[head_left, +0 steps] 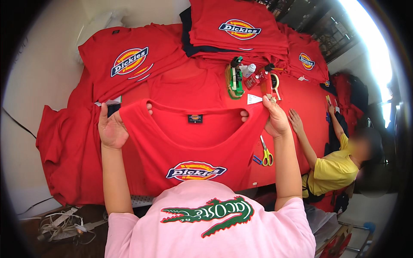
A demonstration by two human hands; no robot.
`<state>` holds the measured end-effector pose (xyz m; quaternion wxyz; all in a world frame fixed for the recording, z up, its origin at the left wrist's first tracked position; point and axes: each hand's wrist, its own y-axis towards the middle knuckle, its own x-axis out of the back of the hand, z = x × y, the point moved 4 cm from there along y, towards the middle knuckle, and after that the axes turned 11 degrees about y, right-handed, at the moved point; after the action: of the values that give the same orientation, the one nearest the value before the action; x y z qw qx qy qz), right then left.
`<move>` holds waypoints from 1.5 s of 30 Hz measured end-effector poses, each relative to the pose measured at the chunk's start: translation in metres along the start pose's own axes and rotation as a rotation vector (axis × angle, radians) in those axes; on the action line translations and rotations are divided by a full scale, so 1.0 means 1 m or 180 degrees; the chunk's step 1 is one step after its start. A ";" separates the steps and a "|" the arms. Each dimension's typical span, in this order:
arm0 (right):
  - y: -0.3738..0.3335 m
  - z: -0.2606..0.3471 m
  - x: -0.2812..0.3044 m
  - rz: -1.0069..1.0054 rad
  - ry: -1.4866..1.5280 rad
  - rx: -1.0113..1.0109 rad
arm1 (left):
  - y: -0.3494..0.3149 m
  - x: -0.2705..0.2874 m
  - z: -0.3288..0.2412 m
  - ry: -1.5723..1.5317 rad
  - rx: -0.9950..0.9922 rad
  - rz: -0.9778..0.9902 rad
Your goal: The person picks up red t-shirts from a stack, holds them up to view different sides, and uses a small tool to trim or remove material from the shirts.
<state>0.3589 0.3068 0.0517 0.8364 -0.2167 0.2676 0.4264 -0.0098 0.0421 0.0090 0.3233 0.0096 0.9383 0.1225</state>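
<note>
A red sleeveless-looking shirt (159,148) with a round neckline, a dark neck label (195,119) and an oval chest print is stretched out in front of me. My left hand (115,128) grips it by one shoulder; some fingertips show through the neck opening. At the opposite shoulder my right hand (276,118) does the same, thumb up and fingers behind the cloth. Its lower part hangs down toward my chest. Close to my right forearm lie scissors (267,155) with yellow-green handles and small blue thread snips (257,160).
Stacks of red printed shirts (241,43) line the far side, with more red shirts (133,51) at left. A green tape dispenser (235,84), bottles (248,70) and a tape roll (275,86) stand mid-table. A co-worker in yellow (335,170) leans in from the right. Tangled cables (60,228) lie lower left.
</note>
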 end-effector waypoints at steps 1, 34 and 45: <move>-0.003 0.003 0.002 -0.0026 0.0066 0.0036 | 0.000 -0.004 -0.003 0.0000 -0.0016 0.0031; -0.087 0.007 -0.026 0.0236 0.1185 0.0470 | -0.056 -0.072 -0.023 0.1040 -0.0194 -0.1071; -0.072 0.019 -0.046 -0.0191 -0.0818 0.0700 | -0.053 -0.056 -0.037 0.0810 -0.0274 -0.0732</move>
<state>0.4007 0.2518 0.1052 0.8948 -0.0755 0.1969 0.3936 0.0149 -0.0227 0.0588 0.2139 -0.1272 0.9604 0.1250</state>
